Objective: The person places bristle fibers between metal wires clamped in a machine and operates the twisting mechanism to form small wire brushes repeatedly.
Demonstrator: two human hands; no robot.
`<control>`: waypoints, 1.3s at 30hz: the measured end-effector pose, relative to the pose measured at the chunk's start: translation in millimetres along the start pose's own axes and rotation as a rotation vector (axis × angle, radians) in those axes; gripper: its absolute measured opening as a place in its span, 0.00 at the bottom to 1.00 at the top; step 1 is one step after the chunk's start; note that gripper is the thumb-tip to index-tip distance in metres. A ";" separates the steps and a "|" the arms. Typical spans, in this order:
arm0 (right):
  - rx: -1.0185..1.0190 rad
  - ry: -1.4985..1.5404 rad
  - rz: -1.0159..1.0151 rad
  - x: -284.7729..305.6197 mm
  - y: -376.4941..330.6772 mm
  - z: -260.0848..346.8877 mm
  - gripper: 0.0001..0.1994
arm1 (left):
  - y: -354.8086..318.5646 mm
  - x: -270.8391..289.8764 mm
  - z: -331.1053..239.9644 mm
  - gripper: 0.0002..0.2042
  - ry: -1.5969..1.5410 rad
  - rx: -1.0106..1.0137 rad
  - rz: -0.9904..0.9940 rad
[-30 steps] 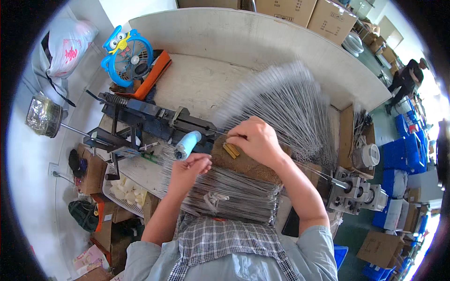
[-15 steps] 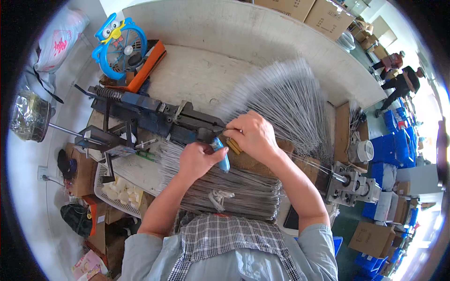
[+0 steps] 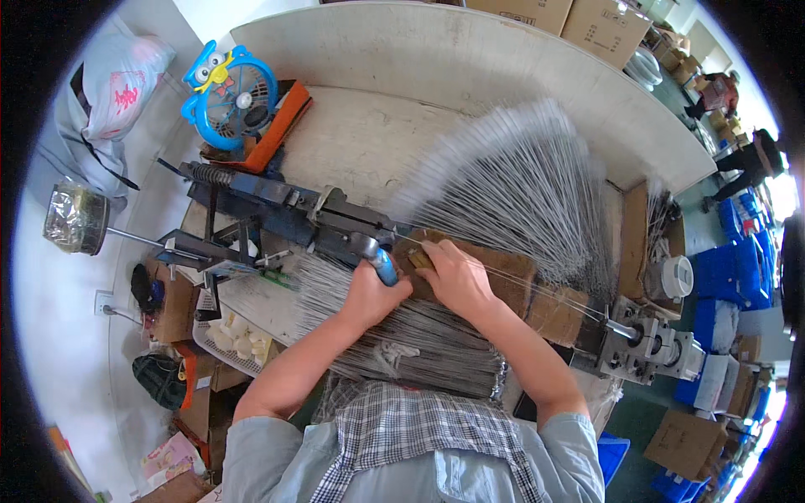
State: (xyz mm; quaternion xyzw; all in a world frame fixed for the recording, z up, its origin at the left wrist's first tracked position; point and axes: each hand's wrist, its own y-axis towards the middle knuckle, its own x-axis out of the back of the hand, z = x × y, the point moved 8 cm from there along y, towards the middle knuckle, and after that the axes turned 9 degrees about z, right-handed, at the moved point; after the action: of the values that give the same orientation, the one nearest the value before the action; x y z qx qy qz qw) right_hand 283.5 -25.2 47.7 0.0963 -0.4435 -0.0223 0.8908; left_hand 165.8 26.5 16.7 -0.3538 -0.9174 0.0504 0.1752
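Observation:
My left hand is closed round the blue handle of a lever on a dark metal clamp fixture. Just right of it, the thumb and fingers of my right hand close about a small brass-coloured block. Thin wires stretch from the fixture's end, past my right fingers, to a metal spindle at the right. Beneath them lies a brown board. My fingers partly hide the block and the wires beside it.
Grey wires fan out in a large pile behind my hands, and a bundle lies before me. A blue toy-like fan stands at the back left by an orange box. Cardboard box at right; people stand beyond.
My left hand has wrapped fully round the blue handle, whose lower end showed below my thumb before. My right hand has shifted from the fixture's tip down to the brass-coloured block. The view has shifted slightly.

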 end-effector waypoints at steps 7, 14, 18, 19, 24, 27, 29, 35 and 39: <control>0.000 0.072 0.159 5.4 -7.6 8.1 0.10 | -30.6 76.7 40.3 0.11 -0.419 0.039 -0.168; 0.018 0.117 0.180 9.5 -3.4 18.5 0.11 | -70.2 147.4 121.6 0.13 -1.109 0.207 -0.498; -0.009 0.128 0.172 11.2 -5.3 22.4 0.11 | -72.5 157.9 133.3 0.12 -1.029 0.257 -0.534; -0.015 0.120 0.174 13.4 -7.0 22.7 0.11 | -72.0 157.3 132.5 0.12 -1.037 0.259 -0.527; -0.006 0.041 0.125 44.7 -17.3 38.2 0.12 | -73.9 156.8 120.3 0.07 -0.870 0.116 -0.618; 0.140 -0.172 -0.076 88.9 -16.3 52.8 0.11 | -57.4 85.8 51.0 0.05 -0.819 0.059 -0.348; 0.055 -0.182 -0.123 97.2 -12.8 44.7 0.09 | -44.6 29.9 18.6 0.06 -0.853 0.055 -0.125; -0.224 0.127 -0.089 96.0 -33.0 -6.5 0.10 | -4.8 -45.8 -23.8 0.08 -0.834 0.007 0.070; -0.332 0.394 -0.049 93.1 -47.3 -26.6 0.10 | 5.6 -57.5 -20.7 0.07 -0.748 -0.039 0.063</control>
State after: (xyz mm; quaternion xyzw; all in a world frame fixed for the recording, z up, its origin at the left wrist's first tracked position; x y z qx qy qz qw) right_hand 363.2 -79.3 96.2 -0.0379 -0.2494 -0.0974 0.9627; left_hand 216.3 -8.4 18.3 -0.3424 -0.9073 0.1641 -0.1805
